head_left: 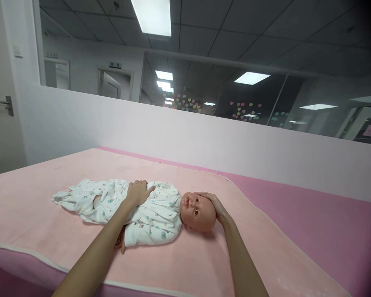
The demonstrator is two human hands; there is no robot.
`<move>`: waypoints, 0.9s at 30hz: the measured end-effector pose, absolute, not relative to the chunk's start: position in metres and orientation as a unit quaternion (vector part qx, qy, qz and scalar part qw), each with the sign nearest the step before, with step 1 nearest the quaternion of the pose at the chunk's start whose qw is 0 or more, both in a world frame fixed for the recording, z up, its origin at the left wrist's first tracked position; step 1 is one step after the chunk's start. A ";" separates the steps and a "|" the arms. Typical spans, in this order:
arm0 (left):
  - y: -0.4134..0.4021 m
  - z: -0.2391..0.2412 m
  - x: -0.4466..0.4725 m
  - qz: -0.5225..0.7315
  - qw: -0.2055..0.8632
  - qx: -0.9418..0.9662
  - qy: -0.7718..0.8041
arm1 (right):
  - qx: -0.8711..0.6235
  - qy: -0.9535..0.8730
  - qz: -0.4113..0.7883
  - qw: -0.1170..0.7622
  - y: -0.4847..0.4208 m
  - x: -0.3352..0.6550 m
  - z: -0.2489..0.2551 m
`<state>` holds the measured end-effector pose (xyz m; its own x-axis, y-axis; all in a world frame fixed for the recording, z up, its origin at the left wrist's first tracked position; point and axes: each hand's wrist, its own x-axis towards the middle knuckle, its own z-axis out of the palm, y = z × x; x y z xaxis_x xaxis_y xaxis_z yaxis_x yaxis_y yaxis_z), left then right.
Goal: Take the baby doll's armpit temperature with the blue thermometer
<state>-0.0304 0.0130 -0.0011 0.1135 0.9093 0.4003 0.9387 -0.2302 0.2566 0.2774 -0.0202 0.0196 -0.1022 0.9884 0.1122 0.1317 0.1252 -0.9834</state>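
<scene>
Here we are over the baby doll point(160, 210), lying on its back across the lower middle of the frame, head toward the right, feet toward the left. It rests on a pale pink blanket point(49, 181) spread over a deeper pink mattress point(327, 222).

The left hand point(138, 192) comes up from the bottom edge and lies flat on the doll's chest, fingers point(142, 182) spread open and pressing lightly on the white printed sleepsuit point(154, 218), gripping nothing. Over to the right hand point(212, 202): it cups the crown of the doll's bare head point(198, 212), fingers point(204, 194) curved around the top of the skull, loosely wrapped rather than clenched. The doll's face is turned up and slightly toward the camera.

One small doll hand point(121, 243) pokes out of the sleeve just under the left forearm. The sleepsuit's legs trail off, rumpled, toward the left of the blanket.

Behind the bed a low white partition wall point(204, 136) runs across the frame, with glass above it carrying coloured heart stickers point(244, 109). A door handle point(6, 103) shows at the far left, ceiling light panels point(153, 16) at the top.
</scene>
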 end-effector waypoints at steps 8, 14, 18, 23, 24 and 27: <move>0.012 -0.001 -0.030 -0.241 0.036 -0.747 -0.619 | -0.472 -0.584 0.461 0.473 -0.022 0.277 0.021; 0.012 0.000 -0.030 -0.239 0.034 -0.745 -0.622 | -0.472 -0.594 0.453 0.469 -0.022 0.276 0.023; 0.011 0.000 -0.031 -0.243 0.032 -0.746 -0.619 | -0.478 -0.597 0.446 0.465 -0.023 0.275 0.024; 0.012 -0.001 -0.031 -0.250 0.034 -0.746 -0.616 | -0.477 -0.593 0.449 0.469 -0.024 0.275 0.023; 0.012 -0.001 -0.031 -0.252 0.034 -0.746 -0.616 | -0.474 -0.593 0.451 0.469 -0.024 0.275 0.023; 0.012 -0.001 -0.031 -0.253 0.032 -0.746 -0.615 | -0.465 -0.596 0.452 0.474 -0.023 0.276 0.021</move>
<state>-0.0308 0.0120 -0.0014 0.1159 0.9018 0.4162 0.9338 -0.2418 0.2638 0.2758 -0.0228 0.0214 -0.1192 0.9822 0.1451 0.1258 0.1599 -0.9791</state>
